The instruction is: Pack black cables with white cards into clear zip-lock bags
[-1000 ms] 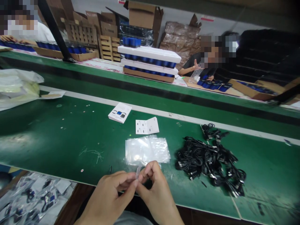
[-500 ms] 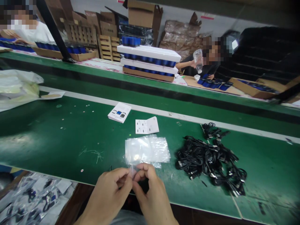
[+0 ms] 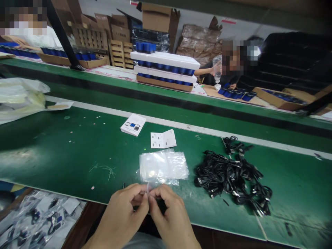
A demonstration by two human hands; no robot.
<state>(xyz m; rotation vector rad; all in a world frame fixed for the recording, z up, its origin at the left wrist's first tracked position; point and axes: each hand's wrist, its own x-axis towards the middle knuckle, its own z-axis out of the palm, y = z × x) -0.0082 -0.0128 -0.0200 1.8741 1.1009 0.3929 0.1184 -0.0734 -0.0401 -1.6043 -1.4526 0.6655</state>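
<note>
Plastic piece [image 3: 147,188] upright between left hand [image 3: 120,214], right hand [image 3: 171,216]

Strip [image 3: 148,188]: clear plastic, glossy. Bags [image 3: 163,167]: thin clear plastic, shiny. Bench [image 3: 77,155]: green, smooth, semi-gloss, scuffed. Cables [image 3: 228,180]: matt black rubber; plugs [image 3: 199,180] metal. Pallets [image 3: 119,52]: rough bare wood.

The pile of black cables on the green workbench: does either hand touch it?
No, the black cables lie apart, to the right of the right hand.
</note>
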